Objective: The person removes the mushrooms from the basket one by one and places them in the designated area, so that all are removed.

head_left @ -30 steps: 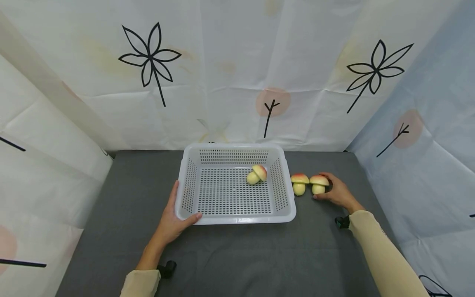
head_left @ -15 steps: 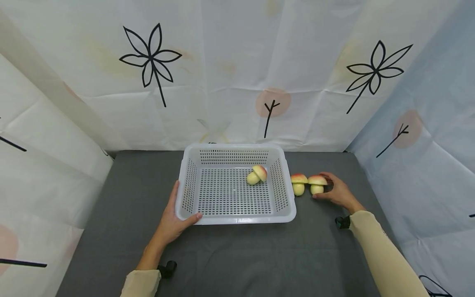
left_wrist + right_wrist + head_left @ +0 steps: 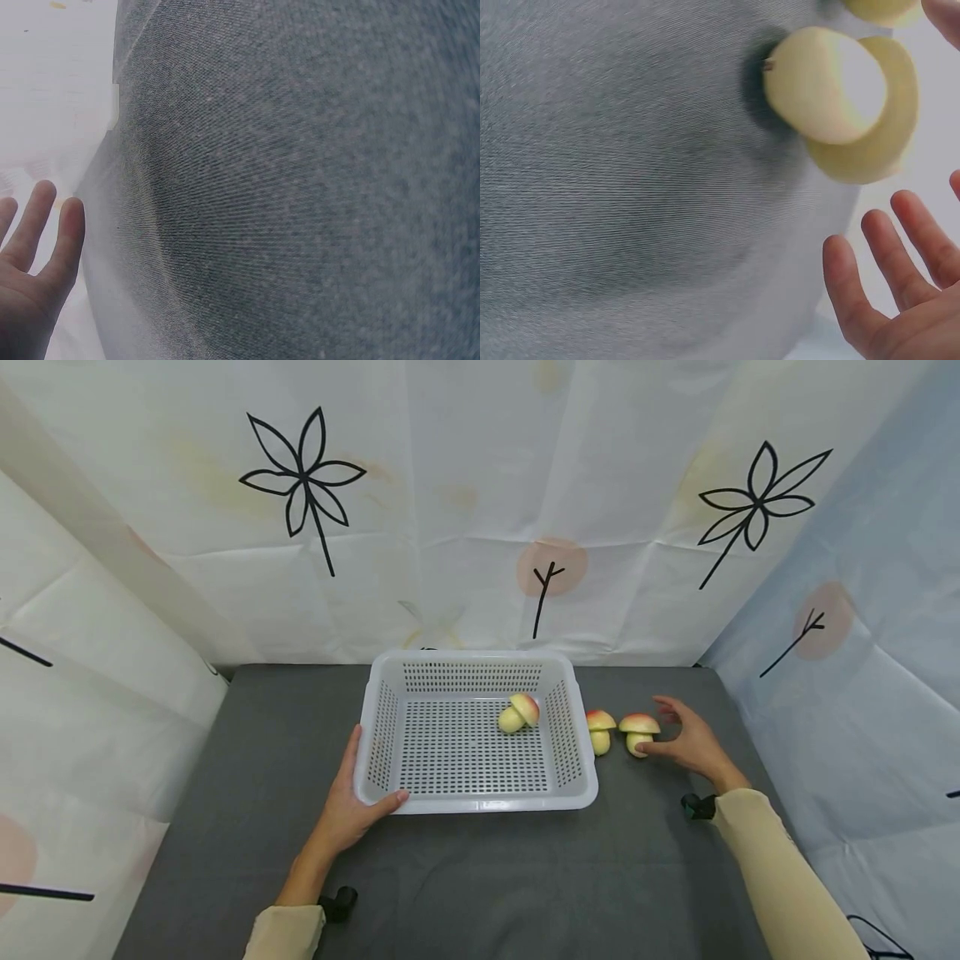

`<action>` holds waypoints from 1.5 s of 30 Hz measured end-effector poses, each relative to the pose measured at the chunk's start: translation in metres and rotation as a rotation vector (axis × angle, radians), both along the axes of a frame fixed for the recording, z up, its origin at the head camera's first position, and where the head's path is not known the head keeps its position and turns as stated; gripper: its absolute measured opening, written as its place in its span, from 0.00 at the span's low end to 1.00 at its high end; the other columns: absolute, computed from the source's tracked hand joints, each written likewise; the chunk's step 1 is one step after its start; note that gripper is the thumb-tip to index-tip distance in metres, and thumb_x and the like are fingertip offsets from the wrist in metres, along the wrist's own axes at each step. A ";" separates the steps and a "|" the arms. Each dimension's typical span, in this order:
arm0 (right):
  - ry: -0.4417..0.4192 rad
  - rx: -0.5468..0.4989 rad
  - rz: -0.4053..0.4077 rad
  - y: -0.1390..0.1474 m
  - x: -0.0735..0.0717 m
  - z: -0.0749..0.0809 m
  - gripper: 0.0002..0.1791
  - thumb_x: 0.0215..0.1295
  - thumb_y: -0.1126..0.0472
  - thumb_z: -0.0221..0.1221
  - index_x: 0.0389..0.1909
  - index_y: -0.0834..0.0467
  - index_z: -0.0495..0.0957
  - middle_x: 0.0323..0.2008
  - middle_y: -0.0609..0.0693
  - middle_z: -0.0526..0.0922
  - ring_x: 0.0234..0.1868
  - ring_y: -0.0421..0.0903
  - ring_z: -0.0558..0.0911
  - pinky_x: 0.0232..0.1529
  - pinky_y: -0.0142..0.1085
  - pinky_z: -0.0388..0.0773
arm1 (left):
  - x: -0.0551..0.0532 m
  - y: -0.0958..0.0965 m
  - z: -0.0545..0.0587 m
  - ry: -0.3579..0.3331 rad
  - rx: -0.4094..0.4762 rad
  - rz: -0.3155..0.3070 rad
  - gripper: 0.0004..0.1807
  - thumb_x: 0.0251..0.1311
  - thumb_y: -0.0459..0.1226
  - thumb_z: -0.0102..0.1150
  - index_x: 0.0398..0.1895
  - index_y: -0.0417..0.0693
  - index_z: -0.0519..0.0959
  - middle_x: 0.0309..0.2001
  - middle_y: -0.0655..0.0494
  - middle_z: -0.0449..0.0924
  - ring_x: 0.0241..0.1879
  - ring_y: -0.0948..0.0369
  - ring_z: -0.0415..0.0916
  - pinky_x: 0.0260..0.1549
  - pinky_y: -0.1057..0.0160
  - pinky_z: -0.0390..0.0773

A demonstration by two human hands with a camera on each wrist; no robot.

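A white plastic basket (image 3: 474, 805) with perforated walls stands on the grey cloth, and one toy mushroom (image 3: 519, 713) lies tilted inside it. At the basket's near left corner my left hand (image 3: 350, 810) rests with its thumb on the front rim; the left wrist view shows straight, spread fingers (image 3: 69, 232). Two more toy mushrooms with reddish caps and pale stems stand right of the basket: one mushroom (image 3: 600, 732) by its wall, another mushroom (image 3: 639, 732) further right. My right hand (image 3: 693, 743) is beside that outer mushroom, fingers spread and apart from it, thumb by the stem.
Grey cloth (image 3: 480, 885) covers the table in front of the basket. White printed curtains (image 3: 450, 527) close off the back and both sides. The basket's right wall partly hides the nearer mushroom.
Both outer mushrooms have slid a little left, and a small gap now parts them. My right hand has loosened its fingers and drawn back rightward. The left hand stays put.
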State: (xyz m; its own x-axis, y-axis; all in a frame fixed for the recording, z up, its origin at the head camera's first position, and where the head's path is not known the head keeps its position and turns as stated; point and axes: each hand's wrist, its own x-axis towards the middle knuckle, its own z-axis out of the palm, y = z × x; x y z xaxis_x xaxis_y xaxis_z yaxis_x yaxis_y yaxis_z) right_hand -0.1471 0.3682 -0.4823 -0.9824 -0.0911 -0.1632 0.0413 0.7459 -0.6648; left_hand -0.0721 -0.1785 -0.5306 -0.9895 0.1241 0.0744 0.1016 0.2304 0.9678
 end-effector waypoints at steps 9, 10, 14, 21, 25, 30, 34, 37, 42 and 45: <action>0.103 -0.020 0.034 -0.010 0.005 0.022 0.53 0.58 0.55 0.75 0.78 0.63 0.54 0.70 0.73 0.62 0.68 0.71 0.63 0.60 0.66 0.64 | 0.001 0.000 -0.001 -0.004 -0.004 0.006 0.69 0.51 0.32 0.78 0.83 0.67 0.35 0.79 0.42 0.49 0.64 0.37 0.69 0.48 0.71 0.74; 0.118 -0.024 0.039 -0.012 0.005 0.025 0.53 0.58 0.56 0.75 0.78 0.63 0.54 0.69 0.72 0.62 0.67 0.71 0.63 0.59 0.67 0.64 | 0.001 0.000 -0.001 -0.003 -0.006 0.004 0.69 0.51 0.32 0.78 0.83 0.67 0.35 0.79 0.42 0.49 0.64 0.37 0.69 0.48 0.71 0.74; 0.174 -0.036 0.063 -0.020 0.006 0.036 0.53 0.57 0.57 0.76 0.78 0.62 0.56 0.69 0.71 0.63 0.68 0.69 0.63 0.59 0.67 0.63 | 0.000 0.000 -0.001 -0.004 -0.006 0.006 0.69 0.51 0.33 0.78 0.83 0.67 0.35 0.79 0.42 0.49 0.64 0.38 0.70 0.48 0.71 0.74; 0.217 -0.045 0.075 -0.037 0.005 0.050 0.52 0.57 0.53 0.76 0.78 0.59 0.58 0.71 0.67 0.64 0.68 0.67 0.64 0.60 0.64 0.64 | 0.000 -0.001 0.000 -0.004 -0.023 0.009 0.68 0.51 0.34 0.78 0.82 0.70 0.35 0.80 0.47 0.48 0.65 0.40 0.69 0.50 0.69 0.74; 0.231 -0.089 0.081 -0.048 0.003 0.057 0.52 0.56 0.56 0.76 0.78 0.58 0.58 0.71 0.66 0.64 0.69 0.66 0.64 0.61 0.63 0.63 | 0.000 -0.001 0.001 -0.011 -0.023 0.011 0.68 0.51 0.34 0.79 0.82 0.71 0.35 0.80 0.49 0.48 0.65 0.40 0.68 0.50 0.69 0.74; 0.243 -0.134 0.078 -0.063 0.002 0.064 0.51 0.56 0.57 0.76 0.77 0.57 0.59 0.71 0.64 0.65 0.70 0.64 0.64 0.62 0.62 0.63 | 0.000 -0.001 0.000 -0.017 -0.016 0.009 0.68 0.51 0.34 0.79 0.82 0.71 0.35 0.80 0.47 0.49 0.65 0.41 0.69 0.50 0.68 0.74; 0.260 -0.159 0.082 -0.077 0.001 0.068 0.51 0.56 0.56 0.76 0.77 0.56 0.59 0.71 0.63 0.65 0.70 0.63 0.64 0.63 0.62 0.64 | -0.001 -0.001 0.001 -0.009 -0.022 0.010 0.68 0.51 0.34 0.79 0.82 0.71 0.36 0.80 0.48 0.48 0.65 0.41 0.68 0.51 0.67 0.74; 0.282 -0.177 0.086 -0.090 -0.002 0.069 0.50 0.57 0.58 0.76 0.77 0.57 0.60 0.71 0.63 0.65 0.70 0.63 0.64 0.63 0.61 0.64 | 0.000 -0.001 0.002 -0.007 -0.031 0.013 0.68 0.51 0.35 0.79 0.82 0.71 0.36 0.80 0.50 0.48 0.66 0.41 0.68 0.51 0.68 0.74; 0.298 -0.217 0.098 -0.112 -0.006 0.070 0.49 0.57 0.60 0.75 0.76 0.59 0.60 0.71 0.63 0.65 0.69 0.62 0.65 0.64 0.60 0.64 | 0.000 -0.001 0.002 -0.006 -0.026 0.012 0.69 0.51 0.34 0.79 0.83 0.65 0.35 0.80 0.49 0.48 0.66 0.40 0.68 0.52 0.64 0.75; 0.287 -0.242 0.104 -0.126 -0.008 0.069 0.49 0.57 0.60 0.75 0.76 0.59 0.60 0.71 0.62 0.66 0.69 0.61 0.65 0.65 0.59 0.64 | 0.000 -0.001 0.002 -0.012 -0.020 0.012 0.69 0.51 0.34 0.79 0.83 0.66 0.35 0.80 0.49 0.47 0.66 0.40 0.68 0.51 0.65 0.75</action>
State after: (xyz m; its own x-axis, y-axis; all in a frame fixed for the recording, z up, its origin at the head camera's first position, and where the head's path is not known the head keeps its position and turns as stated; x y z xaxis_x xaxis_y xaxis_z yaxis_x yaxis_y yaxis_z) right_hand -0.1556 0.2420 -0.4134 -0.9685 -0.1951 0.1549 -0.2394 0.5564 -0.7957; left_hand -0.0722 -0.1790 -0.5284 -0.9917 0.1140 0.0602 0.0873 0.2505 0.9642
